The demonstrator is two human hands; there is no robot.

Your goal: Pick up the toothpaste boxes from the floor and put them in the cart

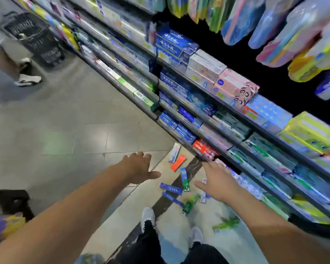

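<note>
Slim cardboard toothpaste boxes lie scattered on the tiled floor (69, 115) at the foot of the stocked shop shelves (208, 103), just ahead of the person's white shoes. Farthest out are a pale whitish carton (174, 152) and a flat orange-red carton (178, 162); nearer come a green-and-blue carton (185, 179), two long dark-blue cartons (171, 188) (172, 199) lying almost side by side, and a couple of blurred green cartons (226, 224) close to the right shoe.

The left hand (139, 166) hangs above the bare floor with its grip wide, fingers spread and thumb out, holding nothing. The right hand (218, 182) hovers over the boxes nearest the shelf base, likewise spread wide and empty.

These cartons should be light and fairly stiff along their length, though the thin walls would probably dent under a hard squeeze. Glossy print may make them a little slippery. Lying flat, they offer little edge, so the likely best hold is across the narrow width near the middle, thumb on one long side and fingers on the other. The two blue ones sit close enough that one hand might gather both.

A dark basket (6, 204) shows at the lower left edge; whether it is the cart cannot be told.
</note>
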